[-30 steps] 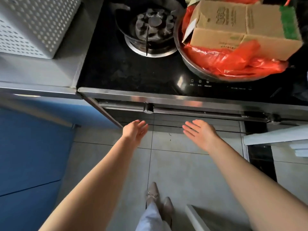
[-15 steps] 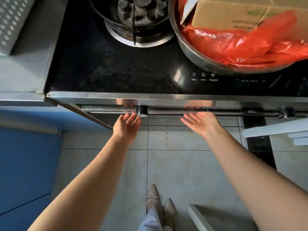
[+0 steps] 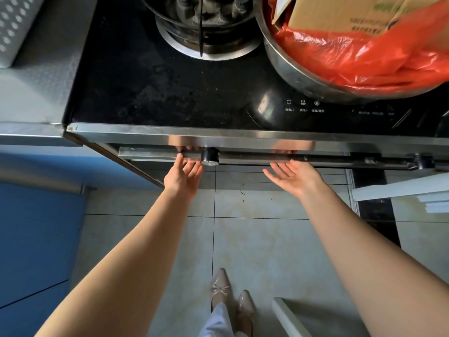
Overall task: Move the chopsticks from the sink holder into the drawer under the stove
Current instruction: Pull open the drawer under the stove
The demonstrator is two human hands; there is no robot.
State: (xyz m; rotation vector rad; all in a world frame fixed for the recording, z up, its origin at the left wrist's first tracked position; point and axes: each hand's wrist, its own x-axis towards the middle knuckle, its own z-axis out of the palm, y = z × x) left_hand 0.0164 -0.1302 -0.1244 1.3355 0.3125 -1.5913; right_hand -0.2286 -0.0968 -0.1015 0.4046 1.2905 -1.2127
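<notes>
The black glass stove (image 3: 170,93) fills the upper half of the head view, with a steel front edge and a long handle bar (image 3: 267,158) beneath it. My left hand (image 3: 183,177) is palm up, its fingertips touching the underside of the bar just left of a black knob (image 3: 210,156). My right hand (image 3: 295,175) is open, palm up, just below the bar further right. Both hands hold nothing. No chopsticks and no sink holder are in view.
A gas burner (image 3: 206,27) sits at the top centre. A steel basin (image 3: 291,69) with a red plastic bag (image 3: 364,57) and a cardboard box (image 3: 340,15) stands at the top right. Blue cabinet fronts (image 3: 36,239) are on the left; a white edge (image 3: 398,189) juts in at right.
Both hands have moved up and forward from below the stove front to the handle bar. The left fingertips now touch it. The view has closed in on the stove.
</notes>
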